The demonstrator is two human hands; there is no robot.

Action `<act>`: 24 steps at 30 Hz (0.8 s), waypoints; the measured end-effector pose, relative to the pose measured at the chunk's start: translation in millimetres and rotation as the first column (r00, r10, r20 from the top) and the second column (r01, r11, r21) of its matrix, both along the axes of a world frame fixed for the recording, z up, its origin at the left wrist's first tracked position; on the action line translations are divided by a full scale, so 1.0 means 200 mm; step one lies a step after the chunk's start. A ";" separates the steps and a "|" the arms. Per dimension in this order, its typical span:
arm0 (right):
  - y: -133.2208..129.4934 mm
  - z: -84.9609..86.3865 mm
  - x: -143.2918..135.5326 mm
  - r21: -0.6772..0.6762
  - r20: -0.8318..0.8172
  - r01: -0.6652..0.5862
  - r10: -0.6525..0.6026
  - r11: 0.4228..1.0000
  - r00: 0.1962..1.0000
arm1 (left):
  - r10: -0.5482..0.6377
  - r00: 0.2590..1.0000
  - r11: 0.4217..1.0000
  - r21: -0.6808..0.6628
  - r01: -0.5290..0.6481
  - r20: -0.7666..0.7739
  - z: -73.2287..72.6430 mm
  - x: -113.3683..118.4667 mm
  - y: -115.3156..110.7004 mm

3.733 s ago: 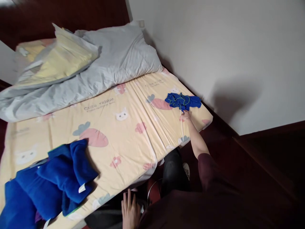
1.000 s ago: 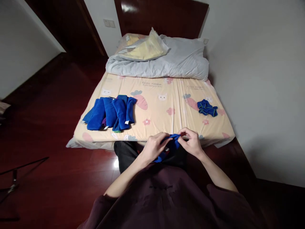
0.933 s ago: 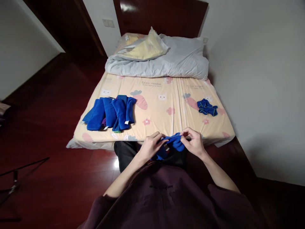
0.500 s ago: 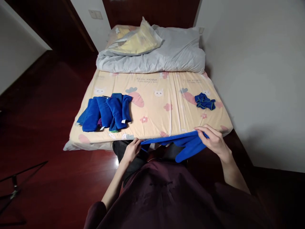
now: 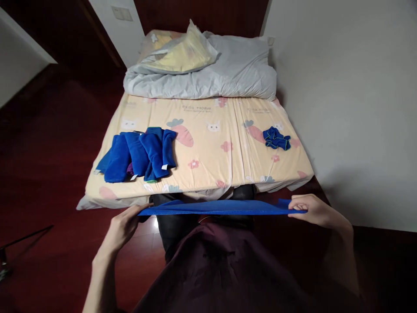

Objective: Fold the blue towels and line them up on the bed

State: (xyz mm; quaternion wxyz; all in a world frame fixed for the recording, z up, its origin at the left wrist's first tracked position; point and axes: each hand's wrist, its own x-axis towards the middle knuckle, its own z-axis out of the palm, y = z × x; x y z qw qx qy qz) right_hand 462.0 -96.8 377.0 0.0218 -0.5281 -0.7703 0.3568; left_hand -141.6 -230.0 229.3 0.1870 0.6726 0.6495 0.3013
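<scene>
A blue towel (image 5: pixel 215 208) is stretched taut between my two hands, above my lap and just in front of the bed's near edge. My left hand (image 5: pixel 125 224) is closed on its left end. At the other end, my right hand (image 5: pixel 311 210) grips the cloth with curled fingers. Several folded blue towels (image 5: pixel 119 161) overlap in a group on the left of the bed, with white tags and a bit of purple showing. On the right lies a small crumpled blue cloth (image 5: pixel 276 138) with green edging.
The bed (image 5: pixel 208 161) has a cream sheet printed with carrots, flowers and rabbits. A rolled grey quilt (image 5: pixel 202 87) and a yellow pillow (image 5: pixel 192 54) lie at its head. A white wall (image 5: pixel 352 108) runs along the right. A black stand leg (image 5: pixel 28 236) reaches in at lower left.
My hands have moved apart and back towards my body, pulling the hanging towel out straight and wide. The towels and the crumpled cloth on the bed have stayed put.
</scene>
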 end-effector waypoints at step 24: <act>0.16 -0.31 0.22 0.423 -0.099 0.459 -0.464 0.781 0.880 | 0.188 0.975 0.958 0.242 -0.155 -0.117 0.33 0.01 0.01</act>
